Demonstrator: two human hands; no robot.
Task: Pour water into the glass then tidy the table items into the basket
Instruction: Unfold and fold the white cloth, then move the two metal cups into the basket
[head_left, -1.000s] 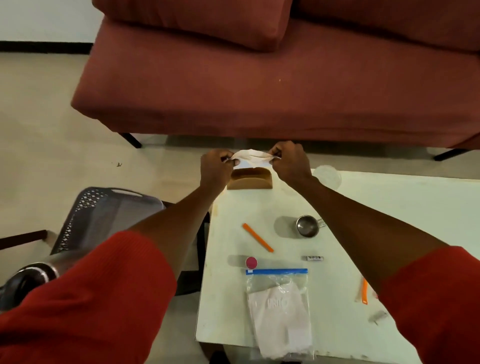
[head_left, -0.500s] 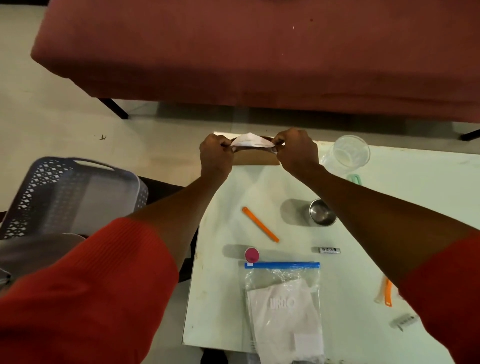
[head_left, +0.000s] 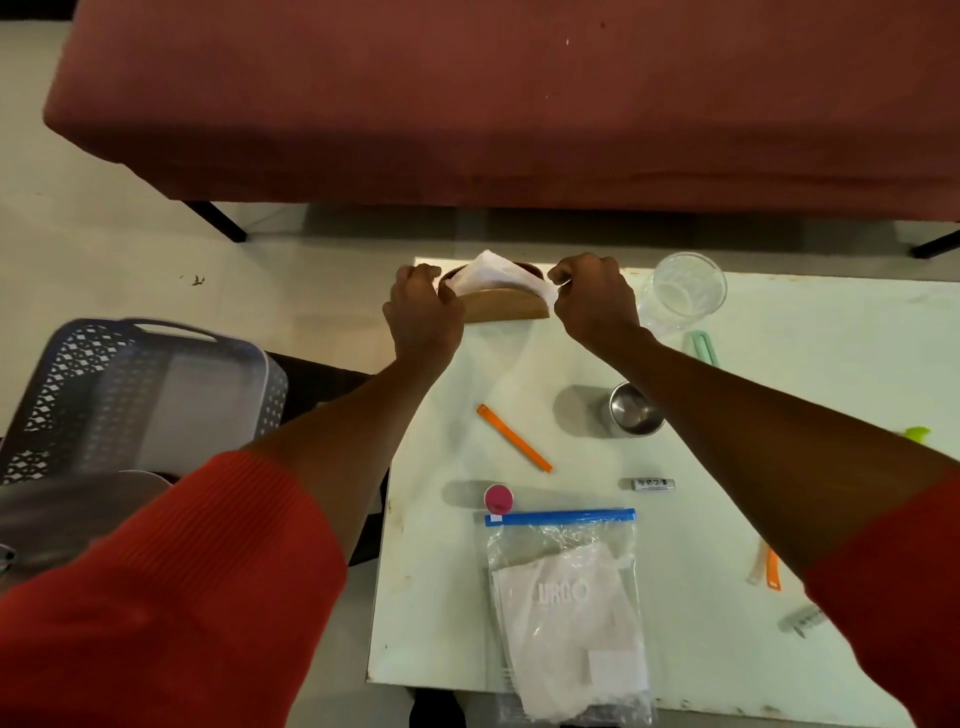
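At the far left corner of the white table (head_left: 779, 415) stands a brown wooden napkin holder (head_left: 506, 306) with a white napkin (head_left: 491, 273) in it. My left hand (head_left: 423, 306) pinches the napkin's left end and my right hand (head_left: 592, 296) pinches its right end. A clear glass (head_left: 680, 293) stands just right of my right hand. The grey lattice basket (head_left: 135, 384) sits off the table to the left, lower down.
On the table lie an orange stick (head_left: 514, 437), a steel cup (head_left: 631, 415), a pink-capped item (head_left: 498, 498), a small battery-like tube (head_left: 653, 484), a zip bag with white contents (head_left: 566, 613), a green clip (head_left: 701, 347) and small clips at the right. A red sofa (head_left: 519, 104) stands behind.
The view has tilted downward, bringing the glass and basket fully into sight. Both hands still hold the napkin ends, now lower, with the napkin seated in the holder.
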